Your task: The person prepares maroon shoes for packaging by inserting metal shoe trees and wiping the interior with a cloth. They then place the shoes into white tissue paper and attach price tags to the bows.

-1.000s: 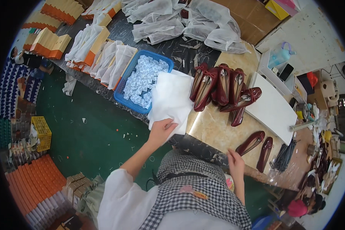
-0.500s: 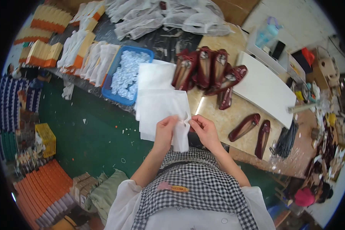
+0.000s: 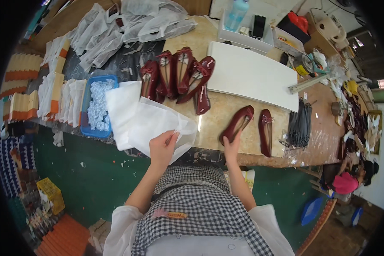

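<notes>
Burgundy flat [image 3: 233, 124], glossy, bow-topped | sheer white pouch [image 3: 158, 118] | left hand [image 3: 162, 148] pinching pouch | right hand [image 3: 231, 149] gripping flat's heel

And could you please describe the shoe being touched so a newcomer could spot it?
On the tan tabletop, find the large white panel. Nearer the checked apron, two are apart from the piled burgundy ballet flats. It is the left ballet flat, with the right hand at its heel; the right ballet flat is untouched.

On tbl [image 3: 217, 112], L-R: basket [image 3: 96, 134], bag stack [image 3: 121, 112], shoe pile [image 3: 183, 77], board [image 3: 251, 77], cord bundle [image 3: 300, 126], w/ 2 shoes [image 3: 266, 137] before board.
</notes>
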### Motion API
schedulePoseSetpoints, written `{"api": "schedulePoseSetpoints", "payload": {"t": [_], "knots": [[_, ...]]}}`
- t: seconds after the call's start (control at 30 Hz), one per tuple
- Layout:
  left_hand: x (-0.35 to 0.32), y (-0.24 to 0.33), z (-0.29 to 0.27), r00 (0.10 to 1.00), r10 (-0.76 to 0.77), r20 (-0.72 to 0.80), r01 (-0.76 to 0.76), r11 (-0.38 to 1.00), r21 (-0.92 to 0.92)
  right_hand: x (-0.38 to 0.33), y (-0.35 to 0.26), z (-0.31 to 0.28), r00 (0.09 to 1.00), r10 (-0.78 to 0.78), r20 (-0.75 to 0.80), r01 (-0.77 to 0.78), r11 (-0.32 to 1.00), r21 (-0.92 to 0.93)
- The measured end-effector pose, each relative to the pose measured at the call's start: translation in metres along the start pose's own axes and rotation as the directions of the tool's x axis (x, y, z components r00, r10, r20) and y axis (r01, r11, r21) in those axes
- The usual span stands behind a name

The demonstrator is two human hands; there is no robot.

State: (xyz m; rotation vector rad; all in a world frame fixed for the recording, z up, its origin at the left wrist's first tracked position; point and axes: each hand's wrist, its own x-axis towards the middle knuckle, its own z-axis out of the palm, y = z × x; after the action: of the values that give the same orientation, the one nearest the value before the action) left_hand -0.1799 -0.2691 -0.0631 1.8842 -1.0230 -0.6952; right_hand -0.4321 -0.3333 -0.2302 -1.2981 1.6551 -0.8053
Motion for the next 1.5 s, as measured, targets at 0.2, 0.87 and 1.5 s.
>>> {"api": "schedulePoseSetpoints", "payload": {"t": [0.2, 0.87, 1.5], "knots": [[0.010, -0.032, -0.021, 0.987, 0.045, -0.157, -0.010, 0.975, 0.220, -0.055, -0.135, -0.105, 0.776, -0.066, 0.627, -0.005, 0.994, 0.111], [0.018, -0.062, -0.218, 0.868, -0.316, -0.382, 0.005, 0.775, -0.632, -0.111, -0.336, 0.242, 0.121, -0.488, 0.864, 0.349, 0.836, 0.423], [0.121, -0.059, -0.208, 0.963, -0.265, 0.044, 0.266, 0.917, -0.298, 0.088, -0.186, 0.197, 0.874, -0.396, 0.282, 0.483, 0.772, -0.414]]}}
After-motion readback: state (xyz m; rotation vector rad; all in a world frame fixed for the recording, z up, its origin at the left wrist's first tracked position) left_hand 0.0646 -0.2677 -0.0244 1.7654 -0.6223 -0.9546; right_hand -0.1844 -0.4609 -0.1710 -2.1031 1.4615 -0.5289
